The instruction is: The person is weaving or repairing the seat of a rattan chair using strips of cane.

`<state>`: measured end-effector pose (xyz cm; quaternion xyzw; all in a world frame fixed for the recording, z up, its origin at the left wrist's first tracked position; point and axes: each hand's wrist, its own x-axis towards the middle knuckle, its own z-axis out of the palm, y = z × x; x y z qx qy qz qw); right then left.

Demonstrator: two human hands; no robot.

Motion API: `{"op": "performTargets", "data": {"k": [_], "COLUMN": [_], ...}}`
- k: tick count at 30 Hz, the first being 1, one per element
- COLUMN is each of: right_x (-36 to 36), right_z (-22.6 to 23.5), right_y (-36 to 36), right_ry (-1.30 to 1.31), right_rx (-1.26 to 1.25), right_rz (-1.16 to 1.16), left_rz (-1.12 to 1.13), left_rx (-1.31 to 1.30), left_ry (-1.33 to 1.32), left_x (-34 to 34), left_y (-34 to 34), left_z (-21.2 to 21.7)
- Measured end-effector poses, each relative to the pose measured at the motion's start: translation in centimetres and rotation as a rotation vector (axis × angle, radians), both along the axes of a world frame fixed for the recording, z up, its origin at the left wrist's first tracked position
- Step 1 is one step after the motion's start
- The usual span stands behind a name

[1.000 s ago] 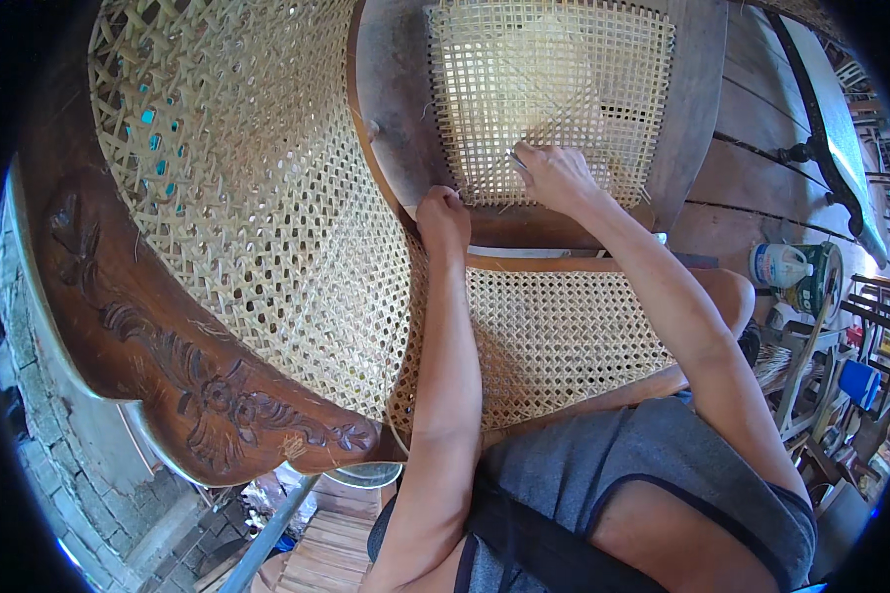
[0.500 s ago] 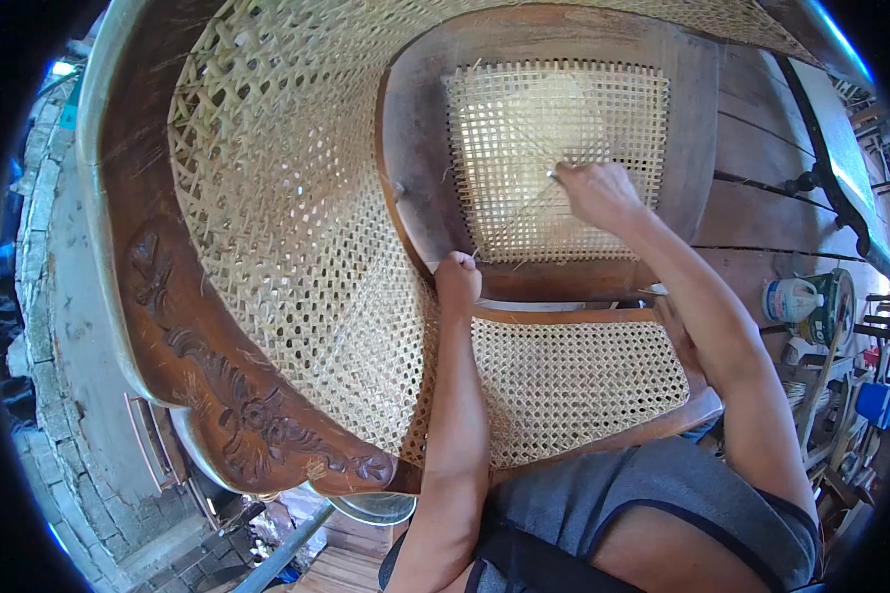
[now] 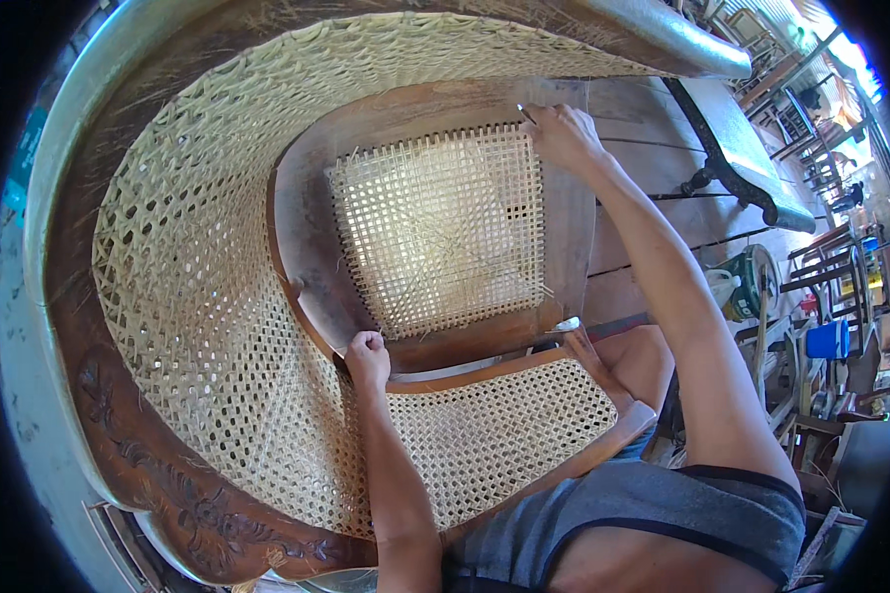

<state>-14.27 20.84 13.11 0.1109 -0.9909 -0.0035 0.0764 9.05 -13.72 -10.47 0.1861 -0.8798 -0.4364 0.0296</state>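
A square cane panel (image 3: 440, 222) of fine, pale strips fills the opening of a brown wooden seat frame (image 3: 311, 212). Thin strands cross it slantwise, and loose ends stick out along its edges. My right hand (image 3: 564, 138) is closed above the panel's far right corner. Something small and narrow shows at its fingertips, too small to name. Down by the panel's near left corner, my left hand (image 3: 368, 361) is closed at the wooden rim. Its curled fingers hide whatever they may hold.
A curved, cane-covered backrest (image 3: 193, 267) with a carved wooden border (image 3: 208, 519) wraps round the left. Another cane section (image 3: 499, 430) lies near me. At right are a dark-legged bench (image 3: 747, 148), a blue bucket (image 3: 827, 341), a green container (image 3: 752, 282) and stacked wooden furniture.
My right hand has moved from over the panel's middle to beyond its far right corner. My left hand stays by the near left corner. The whole view has shifted.
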Motion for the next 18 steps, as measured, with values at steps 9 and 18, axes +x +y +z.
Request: {"op": "performTargets", "data": {"k": [9,18], "right_x": [-1.7,0.8], "right_z": [-0.3,2.0], "right_y": [1.7,3.5], "right_ry": [0.026,0.079], "right_rx": [-0.103,-0.224], "right_rz": [-0.071,-0.114], "left_rz": [0.033,-0.092], "left_rx": [-0.072,0.057], "left_ry": [0.12,0.512], "left_x": [-0.1,-4.0], "left_y": [0.6,10.1], "left_z": [-0.9,9.4]}}
